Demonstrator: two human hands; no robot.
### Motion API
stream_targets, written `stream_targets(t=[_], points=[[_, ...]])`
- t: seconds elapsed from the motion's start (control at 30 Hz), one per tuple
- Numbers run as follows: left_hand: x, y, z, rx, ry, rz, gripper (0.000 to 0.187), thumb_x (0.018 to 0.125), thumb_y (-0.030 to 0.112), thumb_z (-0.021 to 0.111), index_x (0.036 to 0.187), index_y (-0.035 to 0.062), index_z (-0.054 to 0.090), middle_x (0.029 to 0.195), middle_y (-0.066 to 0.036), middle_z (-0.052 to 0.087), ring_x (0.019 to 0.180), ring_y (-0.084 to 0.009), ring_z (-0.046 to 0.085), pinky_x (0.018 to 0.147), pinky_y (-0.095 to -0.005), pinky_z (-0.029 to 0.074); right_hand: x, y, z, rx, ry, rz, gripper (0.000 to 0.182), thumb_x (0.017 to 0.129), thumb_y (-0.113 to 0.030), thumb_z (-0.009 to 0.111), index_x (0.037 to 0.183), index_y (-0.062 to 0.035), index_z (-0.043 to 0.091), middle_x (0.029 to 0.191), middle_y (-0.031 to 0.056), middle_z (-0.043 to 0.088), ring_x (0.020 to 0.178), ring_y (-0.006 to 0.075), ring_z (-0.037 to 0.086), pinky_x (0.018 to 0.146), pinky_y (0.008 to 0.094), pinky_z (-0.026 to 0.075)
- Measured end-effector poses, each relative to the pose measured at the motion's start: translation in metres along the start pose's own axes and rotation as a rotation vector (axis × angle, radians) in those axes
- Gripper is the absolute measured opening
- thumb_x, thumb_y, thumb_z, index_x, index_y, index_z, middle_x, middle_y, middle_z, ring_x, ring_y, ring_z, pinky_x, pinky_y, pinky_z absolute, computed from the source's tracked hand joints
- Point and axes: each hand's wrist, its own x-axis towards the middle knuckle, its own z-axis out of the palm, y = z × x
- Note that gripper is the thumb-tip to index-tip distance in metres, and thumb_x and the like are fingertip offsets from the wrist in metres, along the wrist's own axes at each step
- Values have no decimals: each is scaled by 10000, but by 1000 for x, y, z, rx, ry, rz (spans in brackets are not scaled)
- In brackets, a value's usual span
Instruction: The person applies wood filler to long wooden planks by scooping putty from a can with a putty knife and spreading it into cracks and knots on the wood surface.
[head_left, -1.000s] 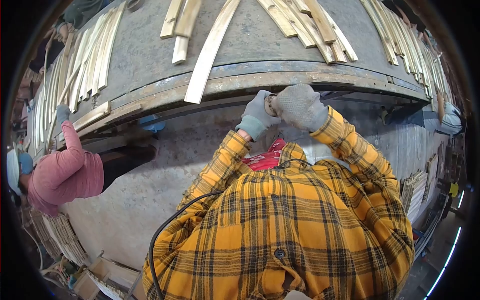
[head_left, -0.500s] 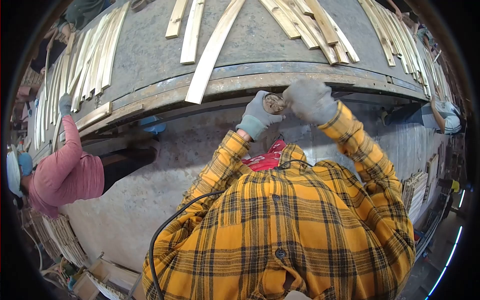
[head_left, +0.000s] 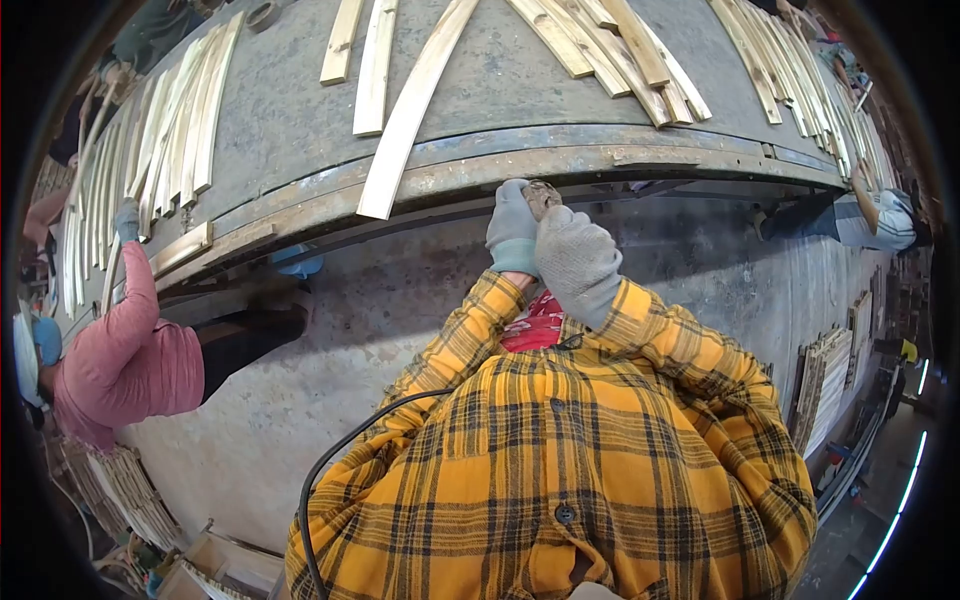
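My left hand, in a grey glove, is closed around a small round brown object close to the table's front edge. Right beside it, my right hand is gloved too, its fingers curled into a fist against the near side of the object. Whether it grips anything is hidden. The nearest wooden strip lies to the left of my hands, its end jutting over the edge of the grey table.
More strips lie across the table, with further groups at both sides. A person in a pink top works at the left, another person at the far right. Stacked wood stands at the lower right; a blue container sits under the table.
My right hand has moved left and down, in against my left hand. My left hand has turned a little, and the round object is now mostly covered. The view has shifted slightly.
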Motion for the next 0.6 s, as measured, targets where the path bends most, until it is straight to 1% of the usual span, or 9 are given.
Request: stream_targets(t=[0.03,0.1,0.2,0.3,0.37,0.4,0.47,0.5,0.6], points=[[-4,2,-2,1,-8,-2,432,740,232,687,1085,86,472,1069,-159,543,945,-346,574,776,-404,482,-4,3,-6,-28,-47,-27,49,759,-114,561,764,-74,533,687,61,557,649,186,626,452,286,496],[-7,8,-2,-13,31,100,550,632,213,775,1078,87,480,1050,-134,546,948,-321,573,789,-383,482,-7,13,-9,-59,-92,-46,51,765,-110,557,766,-74,521,687,57,559,650,183,626,449,285,495],[-6,3,3,-128,-11,76,660,525,171,830,1077,83,479,1033,-112,543,947,-299,568,804,-372,480,-13,43,-23,-79,-204,11,35,769,-67,544,794,-57,567,685,52,577,627,180,630,467,283,503],[-3,7,24,-276,25,144,683,528,157,849,1093,70,474,985,-102,581,904,-231,597,798,-323,490,-1,94,-51,173,-134,-134,91,798,-95,573,811,-33,640,643,61,598,580,146,624,504,268,491],[-4,13,27,-356,42,194,688,554,180,859,1106,64,464,949,-97,603,873,-187,609,788,-292,497,-2,98,-44,804,-99,305,119,843,-138,597,872,-51,674,578,21,576,479,71,512,448,215,402],[-5,20,28,-416,27,183,666,542,141,842,1093,64,476,976,-101,597,892,-210,607,801,-302,489,-3,98,-35,799,-93,318,119,843,-138,597,872,-51,674,578,21,576,479,71,512,448,215,402],[-4,31,30,-479,5,171,646,530,102,825,1080,65,488,1002,-105,590,910,-233,606,814,-311,482,-6,99,-12,1498,-419,733,179,872,-148,597,949,6,644,607,-8,544,488,2,394,430,158,312],[-3,33,32,-458,16,214,651,556,97,824,1101,56,470,996,-93,587,909,-197,596,809,-292,485,-9,98,-5,1595,-421,767,160,879,-140,587,918,4,644,607,-25,534,453,-2,376,398,152,249],[7,38,50,-427,6,312,648,584,77,815,1121,46,453,1002,-77,580,912,-159,584,807,-270,487,-16,124,2,1594,-439,799,157,872,-147,600,898,1,643,601,-28,529,435,0,361,383,159,247]])
